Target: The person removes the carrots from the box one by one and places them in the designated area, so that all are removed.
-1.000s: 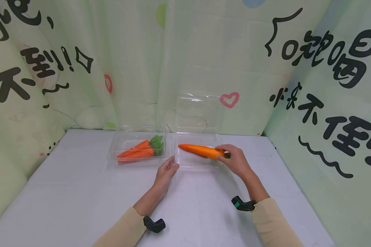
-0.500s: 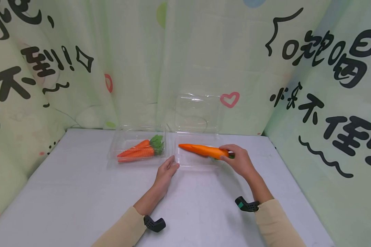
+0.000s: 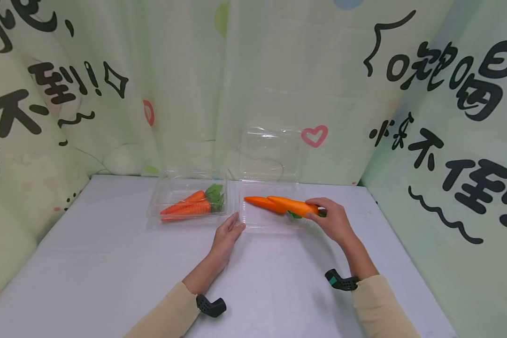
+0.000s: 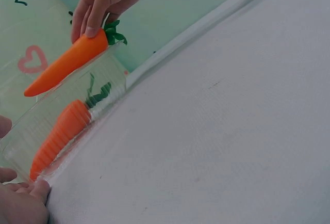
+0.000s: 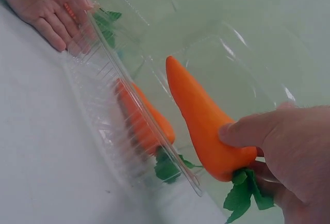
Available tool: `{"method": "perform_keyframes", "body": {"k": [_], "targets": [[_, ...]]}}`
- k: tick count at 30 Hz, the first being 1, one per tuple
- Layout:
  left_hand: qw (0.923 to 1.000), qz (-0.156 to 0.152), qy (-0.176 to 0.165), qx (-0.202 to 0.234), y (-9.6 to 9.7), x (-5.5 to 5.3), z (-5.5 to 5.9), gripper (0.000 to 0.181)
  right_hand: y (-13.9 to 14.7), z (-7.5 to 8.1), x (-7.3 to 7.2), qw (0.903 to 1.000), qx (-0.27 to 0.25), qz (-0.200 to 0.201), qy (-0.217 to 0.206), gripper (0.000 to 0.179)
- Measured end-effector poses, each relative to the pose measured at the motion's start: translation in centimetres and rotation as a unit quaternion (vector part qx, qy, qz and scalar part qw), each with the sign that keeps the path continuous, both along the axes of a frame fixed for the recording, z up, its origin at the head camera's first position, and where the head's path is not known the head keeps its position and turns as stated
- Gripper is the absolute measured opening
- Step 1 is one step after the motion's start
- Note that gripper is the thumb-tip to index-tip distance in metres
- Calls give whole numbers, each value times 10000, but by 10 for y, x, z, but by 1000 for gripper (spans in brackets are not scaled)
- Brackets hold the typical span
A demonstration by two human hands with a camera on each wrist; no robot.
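Thumb and fingers of my right hand [image 3: 331, 219] pinch the thick end of an orange carrot [image 5: 206, 126] with green leaves, held above an open clear plastic box [image 3: 264, 224]. Its tip points left. Inside that box lies another carrot [image 4: 61, 133], seen through the ribbed wall in both wrist views. My left hand [image 3: 226, 238] touches the box's front left corner with its fingers extended along the side, as the right wrist view [image 5: 54, 20] also shows through the plastic.
To the left stands a second clear box [image 3: 154, 206] with carrots and green leaves in it. The right box's transparent lid [image 3: 270, 155] stands raised at the back, before a printed curtain [image 3: 186, 94]. A white cloth covers the table [image 3: 270, 291].
My right hand has drawn the held carrot to the right, so more of the carrot lying in the box shows beneath it. The left hand stays in place.
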State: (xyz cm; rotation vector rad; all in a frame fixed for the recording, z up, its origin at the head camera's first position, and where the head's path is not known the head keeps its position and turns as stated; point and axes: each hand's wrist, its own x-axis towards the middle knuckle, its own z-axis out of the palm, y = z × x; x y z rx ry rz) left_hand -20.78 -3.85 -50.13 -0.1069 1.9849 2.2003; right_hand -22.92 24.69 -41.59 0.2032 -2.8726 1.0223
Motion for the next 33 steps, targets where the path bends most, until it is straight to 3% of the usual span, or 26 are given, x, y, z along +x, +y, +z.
{"method": "perform_keyframes", "body": {"k": [33], "targets": [[10000,31,19,39,0,-1,-2,60,22,-10,-2,9982,-303,-508,134,39]]}}
